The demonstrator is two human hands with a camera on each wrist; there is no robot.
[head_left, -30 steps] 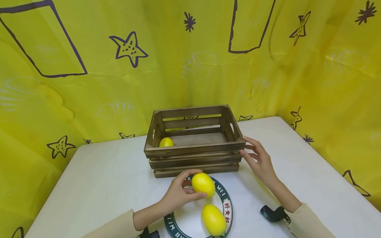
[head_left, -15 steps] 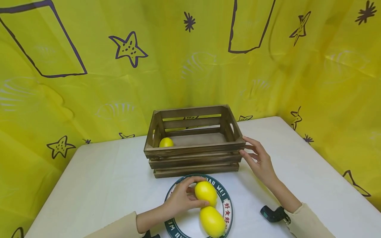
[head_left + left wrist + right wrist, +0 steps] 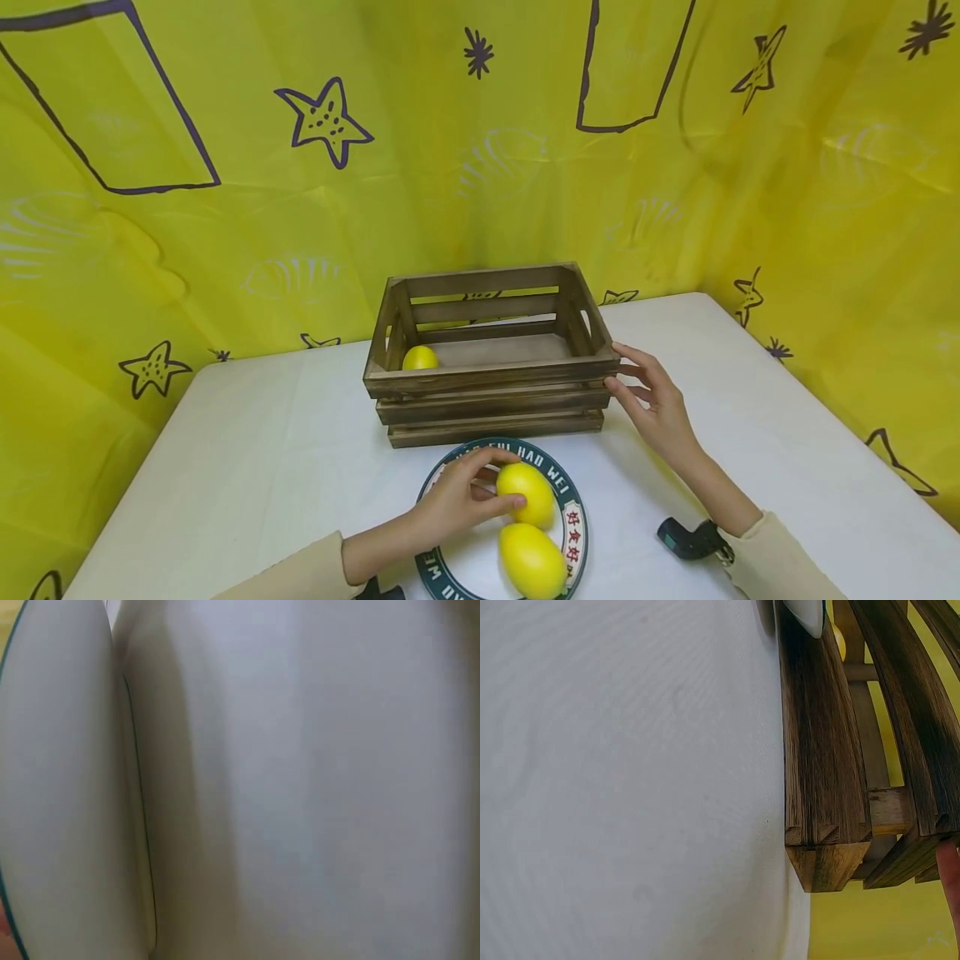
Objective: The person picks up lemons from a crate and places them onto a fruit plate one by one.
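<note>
left hand (image 3: 457,500) has thumb and fingers pinched round a lemon (image 3: 527,493) over the plate (image 3: 573,529), can't tell if it's touching down. right hand (image 3: 660,417) grips the crate (image 3: 487,406) at its near right corner. lemon's probably light, stiff, kinda slippery, so hold the fat middle. three lemons total: that one, second lemon (image 3: 532,562) on the plate, third lemon (image 3: 420,357) in the crate. one plate, one crate.
</note>
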